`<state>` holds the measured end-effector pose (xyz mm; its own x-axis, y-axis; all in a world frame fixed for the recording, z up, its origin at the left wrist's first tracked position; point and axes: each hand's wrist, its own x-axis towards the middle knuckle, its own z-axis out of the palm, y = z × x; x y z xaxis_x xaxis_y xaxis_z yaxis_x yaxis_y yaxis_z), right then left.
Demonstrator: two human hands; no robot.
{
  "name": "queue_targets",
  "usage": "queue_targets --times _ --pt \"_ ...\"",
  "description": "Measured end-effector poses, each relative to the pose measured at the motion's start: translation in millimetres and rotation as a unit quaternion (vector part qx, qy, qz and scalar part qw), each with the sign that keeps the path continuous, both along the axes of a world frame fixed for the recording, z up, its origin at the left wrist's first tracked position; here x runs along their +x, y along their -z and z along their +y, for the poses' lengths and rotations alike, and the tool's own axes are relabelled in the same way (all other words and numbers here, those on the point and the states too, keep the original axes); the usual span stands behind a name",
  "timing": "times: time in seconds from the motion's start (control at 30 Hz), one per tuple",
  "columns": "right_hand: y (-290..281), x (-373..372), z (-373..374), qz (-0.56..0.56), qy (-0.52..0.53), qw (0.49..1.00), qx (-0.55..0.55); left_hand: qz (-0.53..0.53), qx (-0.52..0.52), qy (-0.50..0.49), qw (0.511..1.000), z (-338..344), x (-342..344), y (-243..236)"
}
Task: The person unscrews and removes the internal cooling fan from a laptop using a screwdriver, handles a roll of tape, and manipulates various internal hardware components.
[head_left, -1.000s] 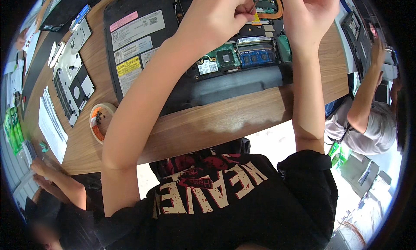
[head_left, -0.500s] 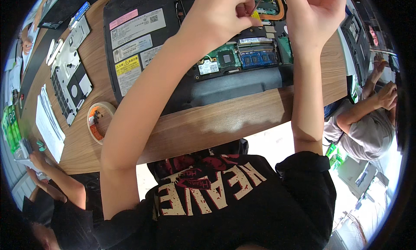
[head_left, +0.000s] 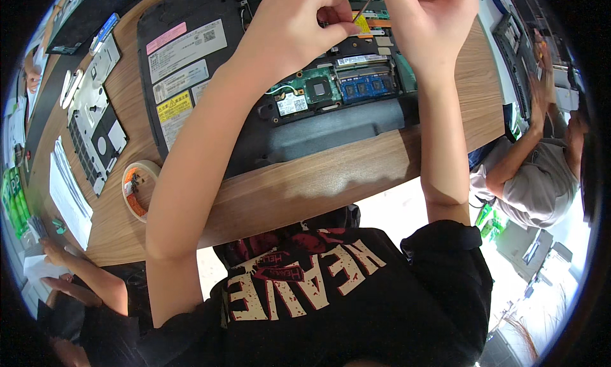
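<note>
An opened laptop base [head_left: 337,129] lies underside up on the table, its circuit board, fan and blue memory module [head_left: 366,88] bare. Above the board, my left hand [head_left: 293,30] pinches thumb and forefinger at the lower end of a thin metal shaft, which looks like a screwdriver [head_left: 367,4]. The shaft slants up to my right hand [head_left: 436,27], whose fingers run off the upper edge; the handle is hidden. A yellow sticker [head_left: 362,24] shows beside the left fingertips.
Left of the laptop lie a removed cover plate [head_left: 95,122], a sheaf of papers [head_left: 69,192] and a round tape roll [head_left: 140,190] with small dark screws inside it. Another laptop part [head_left: 514,62] is at the right. People sit at both sides.
The whole view has shifted, so the laptop and both hands appear farther left. My hands keep nearly the same pose around the screwdriver. The person at the right has moved their arms.
</note>
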<state>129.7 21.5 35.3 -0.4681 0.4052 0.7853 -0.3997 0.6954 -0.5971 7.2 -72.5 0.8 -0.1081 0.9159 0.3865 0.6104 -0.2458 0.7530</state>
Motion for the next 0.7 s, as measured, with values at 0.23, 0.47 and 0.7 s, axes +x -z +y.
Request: queue_targets --times 0.23,0.47,0.7 --pt "2.3 -3.1 2.7 0.017 0.001 1.000 -0.010 0.039 0.020 0.011 0.999 -0.4 -2.3 5.9" --pt "0.8 -1.8 -0.4 0.023 -0.015 0.998 -0.053 0.056 0.041 0.020 0.997 1.7 -0.4 11.9" --pt "1.1 0.4 -1.6 0.030 0.006 0.996 -0.081 0.163 0.054 0.013 0.985 1.6 -0.4 14.0"
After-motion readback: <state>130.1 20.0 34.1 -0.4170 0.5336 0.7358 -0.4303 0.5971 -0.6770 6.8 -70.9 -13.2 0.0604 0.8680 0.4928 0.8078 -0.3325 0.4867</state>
